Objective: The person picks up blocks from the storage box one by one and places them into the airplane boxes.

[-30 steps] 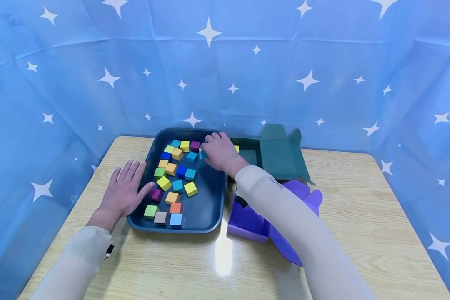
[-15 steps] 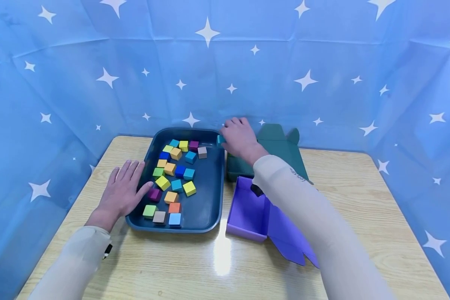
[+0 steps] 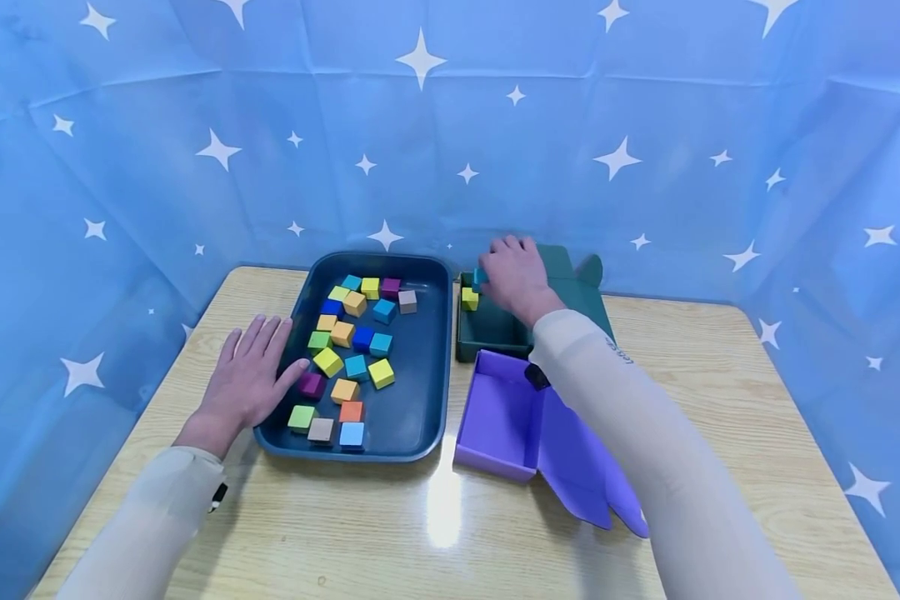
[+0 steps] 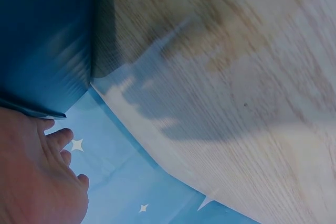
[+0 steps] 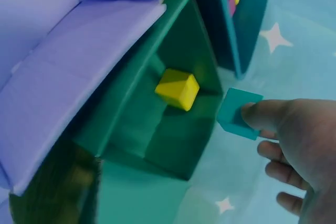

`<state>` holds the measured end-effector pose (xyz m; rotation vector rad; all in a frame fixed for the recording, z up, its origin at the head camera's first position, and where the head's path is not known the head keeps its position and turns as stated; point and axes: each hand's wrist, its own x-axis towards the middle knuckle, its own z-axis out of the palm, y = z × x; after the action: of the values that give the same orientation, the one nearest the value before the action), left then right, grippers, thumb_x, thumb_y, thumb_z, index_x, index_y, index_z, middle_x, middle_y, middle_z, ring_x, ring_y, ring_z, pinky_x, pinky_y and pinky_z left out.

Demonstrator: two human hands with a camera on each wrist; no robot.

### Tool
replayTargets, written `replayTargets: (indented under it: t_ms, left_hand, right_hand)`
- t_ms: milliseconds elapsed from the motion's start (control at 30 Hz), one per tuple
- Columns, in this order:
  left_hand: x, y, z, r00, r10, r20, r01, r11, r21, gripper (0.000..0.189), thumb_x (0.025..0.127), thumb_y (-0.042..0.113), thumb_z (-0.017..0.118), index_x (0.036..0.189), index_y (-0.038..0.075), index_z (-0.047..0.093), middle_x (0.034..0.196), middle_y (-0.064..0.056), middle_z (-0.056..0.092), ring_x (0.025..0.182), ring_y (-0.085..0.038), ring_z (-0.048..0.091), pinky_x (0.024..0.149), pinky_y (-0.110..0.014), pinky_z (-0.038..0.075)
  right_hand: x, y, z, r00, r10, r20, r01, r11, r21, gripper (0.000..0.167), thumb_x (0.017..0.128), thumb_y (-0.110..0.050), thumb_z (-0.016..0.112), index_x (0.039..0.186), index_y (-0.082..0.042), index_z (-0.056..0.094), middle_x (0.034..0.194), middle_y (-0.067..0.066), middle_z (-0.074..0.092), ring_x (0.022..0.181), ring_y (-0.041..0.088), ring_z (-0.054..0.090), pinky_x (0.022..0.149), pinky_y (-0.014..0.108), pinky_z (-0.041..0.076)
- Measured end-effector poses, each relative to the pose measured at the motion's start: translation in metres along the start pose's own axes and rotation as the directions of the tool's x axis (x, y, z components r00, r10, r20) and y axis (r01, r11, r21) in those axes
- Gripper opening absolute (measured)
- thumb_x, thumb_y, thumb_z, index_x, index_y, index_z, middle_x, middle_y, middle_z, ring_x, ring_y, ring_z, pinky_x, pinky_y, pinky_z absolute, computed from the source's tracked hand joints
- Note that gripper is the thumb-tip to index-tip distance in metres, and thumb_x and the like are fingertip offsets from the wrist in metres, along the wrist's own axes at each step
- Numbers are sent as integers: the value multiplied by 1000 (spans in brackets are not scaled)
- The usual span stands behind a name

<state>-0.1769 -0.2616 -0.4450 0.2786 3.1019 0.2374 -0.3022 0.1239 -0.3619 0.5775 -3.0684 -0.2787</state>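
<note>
A teal block (image 5: 230, 113) is being pinched by the right hand (image 3: 516, 279), the nearer one to the green box (image 3: 495, 332); it is being held to that hand's left, near the box's far rim and just beside the yellow block (image 5: 177, 88) within. By the left hand (image 3: 249, 379), straight-fingered and holding nothing, the left rim of the tray (image 3: 420, 400) is being touched. Twenty-two blocks (image 3: 356, 367) are being counted in the tray, one in the green box, one in hand; two boxes, counting the purple box (image 3: 498, 408), are being carried by the counter (image 3: 345, 533).
</note>
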Motion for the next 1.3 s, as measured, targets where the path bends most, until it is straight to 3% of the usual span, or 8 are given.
replayTargets:
  t_ms: [533, 933, 1300]
  left_hand:
    - [1, 0, 1, 1000, -3, -4, 3, 1000, 2, 80, 99, 59, 35, 157, 9, 12, 162, -21, 16, 151, -40, 6, 120, -63, 3]
    - [2, -3, 3, 1000, -2, -12, 2, 1000, -2, 80, 99, 59, 35, 158, 11, 10, 162, -20, 16, 151, -40, 6, 120, -63, 2]
    - [3, -2, 1, 1000, -13, 1, 13, 1000, 3, 81, 98, 59, 38, 157, 11, 12, 163, -19, 14, 151, -39, 5, 121, -61, 1]
  right_hand:
    - [13, 10, 42, 994, 56, 97, -53, 998, -37, 29, 95, -33, 61, 113, -11, 67, 119, 10, 62, 112, 30, 51, 98, 46, 40]
    - [26, 7, 59, 988, 51, 144, -47, 998, -36, 22, 96, -31, 59, 106, -14, 69, 112, 8, 65, 103, 28, 53, 91, 42, 40]
    - [28, 7, 64, 992, 49, 112, -48, 999, -11, 23, 95, -32, 62, 108, -15, 69, 111, 8, 68, 103, 29, 56, 91, 43, 42]
